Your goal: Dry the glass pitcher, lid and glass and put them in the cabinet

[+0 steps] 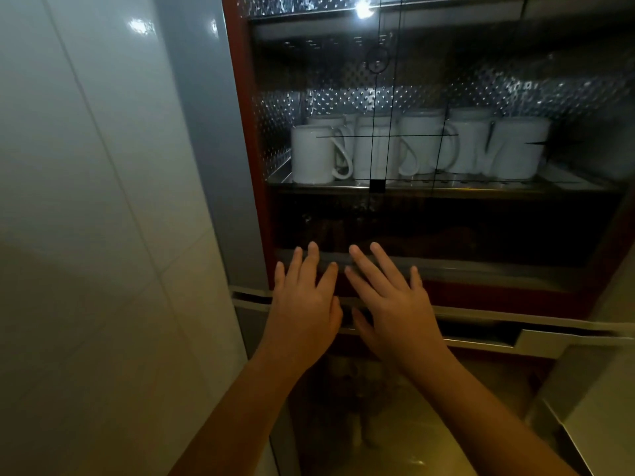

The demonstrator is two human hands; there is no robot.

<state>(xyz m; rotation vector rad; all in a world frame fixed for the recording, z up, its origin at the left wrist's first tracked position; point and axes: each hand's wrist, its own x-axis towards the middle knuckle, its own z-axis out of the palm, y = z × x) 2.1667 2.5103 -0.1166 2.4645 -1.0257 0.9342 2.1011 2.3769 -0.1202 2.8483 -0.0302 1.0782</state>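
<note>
A red-framed cabinet (247, 166) with a dark glass door (446, 228) fills the view. My left hand (304, 304) and my right hand (391, 304) lie side by side, fingers straight, flat against the lower edge of that glass door. Neither hand holds anything. Behind the lower glass panel a faint shape of glassware (357, 400) shows, too dim to tell what it is. The pitcher, lid and glass are not clearly visible.
Several white mugs (319, 154) stand in a row on a metal shelf (446, 188) behind the glass. A white tiled wall (86, 235) is on the left. A pale counter edge (591, 420) lies at the lower right.
</note>
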